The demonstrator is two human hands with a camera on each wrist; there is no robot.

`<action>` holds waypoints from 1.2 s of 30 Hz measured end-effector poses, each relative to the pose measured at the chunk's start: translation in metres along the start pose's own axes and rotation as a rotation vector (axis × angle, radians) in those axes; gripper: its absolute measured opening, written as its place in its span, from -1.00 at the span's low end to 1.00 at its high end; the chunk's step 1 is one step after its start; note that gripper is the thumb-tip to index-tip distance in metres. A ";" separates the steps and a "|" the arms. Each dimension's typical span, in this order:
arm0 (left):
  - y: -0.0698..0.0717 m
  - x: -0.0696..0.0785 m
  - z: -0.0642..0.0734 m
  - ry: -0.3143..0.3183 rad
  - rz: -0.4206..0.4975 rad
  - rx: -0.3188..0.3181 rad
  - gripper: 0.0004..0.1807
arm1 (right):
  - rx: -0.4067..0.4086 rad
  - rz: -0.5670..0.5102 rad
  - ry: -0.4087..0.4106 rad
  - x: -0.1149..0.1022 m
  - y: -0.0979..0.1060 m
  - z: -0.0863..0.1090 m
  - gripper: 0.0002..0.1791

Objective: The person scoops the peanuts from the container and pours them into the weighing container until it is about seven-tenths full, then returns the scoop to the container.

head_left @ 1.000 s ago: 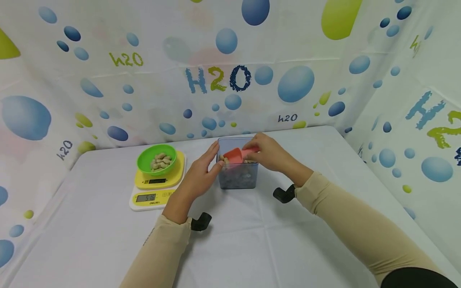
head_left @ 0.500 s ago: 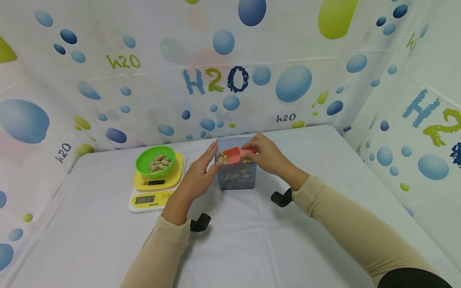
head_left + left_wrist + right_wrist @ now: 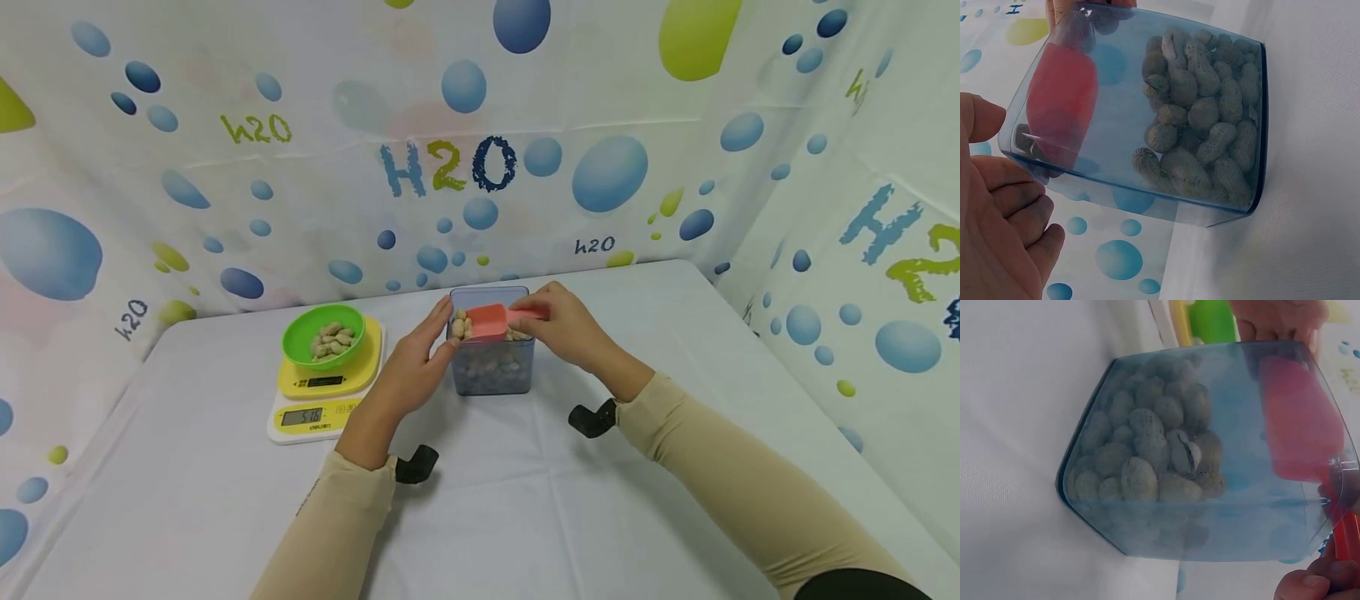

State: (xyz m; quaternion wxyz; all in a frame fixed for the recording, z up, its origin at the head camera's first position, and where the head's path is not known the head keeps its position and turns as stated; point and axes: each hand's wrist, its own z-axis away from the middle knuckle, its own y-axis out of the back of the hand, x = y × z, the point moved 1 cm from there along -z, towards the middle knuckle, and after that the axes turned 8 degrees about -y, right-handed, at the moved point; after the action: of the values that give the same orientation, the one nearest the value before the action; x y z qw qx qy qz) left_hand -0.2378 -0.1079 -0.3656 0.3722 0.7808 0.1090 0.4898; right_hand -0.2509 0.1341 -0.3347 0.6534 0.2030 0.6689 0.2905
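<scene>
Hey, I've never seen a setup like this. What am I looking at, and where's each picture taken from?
There's no robot here: it's a person working bare-handed. The wide picture comes from a head-worn camera looking forward and down. The two close-ups come from a camera on each wrist, so the tub looks tipped sideways there. On the white table stand a kitchen scale bearing a green bowl of peanuts, and that see-through tub, partly filled with peanuts too. The right hand holds a red scoop by its handle, near the tub's open top. The left hand rests against the tub's side.
</scene>
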 end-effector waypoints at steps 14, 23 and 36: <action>0.001 -0.001 0.001 -0.002 -0.006 0.012 -0.35 | 0.010 -0.056 0.000 0.005 0.005 0.001 -0.66; 0.001 -0.003 0.002 0.003 -0.003 0.015 -0.35 | 0.019 -0.042 0.006 0.007 0.008 -0.001 -0.65; 0.006 0.002 0.002 0.006 -0.005 0.014 -0.30 | 0.026 -0.024 0.019 0.006 0.020 -0.004 -0.60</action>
State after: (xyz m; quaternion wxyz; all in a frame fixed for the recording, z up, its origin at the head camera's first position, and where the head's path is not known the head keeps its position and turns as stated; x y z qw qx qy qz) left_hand -0.2361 -0.1119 -0.3607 0.3673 0.7816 0.1156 0.4907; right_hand -0.2574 0.1526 -0.3259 0.6476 0.2006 0.6814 0.2759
